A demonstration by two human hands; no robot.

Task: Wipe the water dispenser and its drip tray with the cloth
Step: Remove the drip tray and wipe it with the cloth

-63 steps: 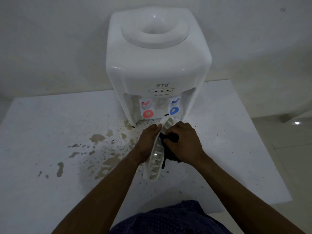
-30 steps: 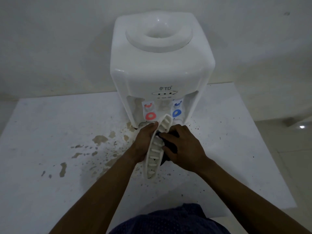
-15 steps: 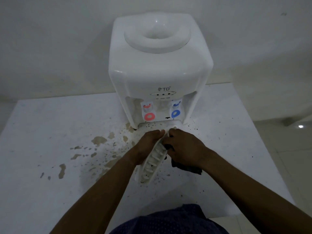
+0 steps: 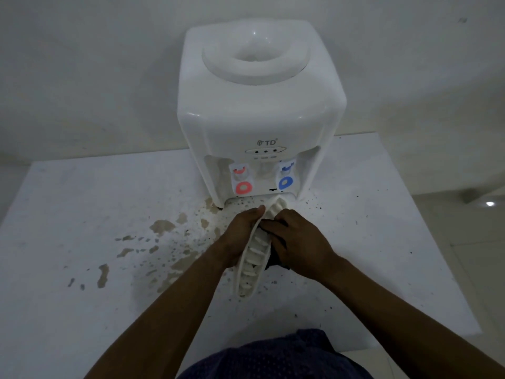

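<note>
Far to the left of the person's fingers, brown stains (image 4: 161,227) mottle the white table (image 4: 82,310), spreading in patches toward the left wrist. The left hand (image 4: 240,236) is curled around the left edge of the white drip tray (image 4: 252,265), fingers closed on its rim and thumb tip up at the top by the dispenser's base. The tray stands on its long edge, slotted face turned to the right, its lower end reaching down toward the person past both hands and its upper end just below the blue tap (image 4: 286,183). Pressed against that slotted face from the right is the dark cloth (image 4: 273,257), mostly hidden, showing only between the tray and the right palm. The right hand (image 4: 296,242) is bunched shut over the cloth, fingertips pushed in against the tray's ribs. Directly beyond both sets of fingertips stands the white water dispenser (image 4: 259,105), with the red tap (image 4: 243,187) above the left hand. Dark specks (image 4: 314,205) scatter over the table to the right of the right fingers.
</note>
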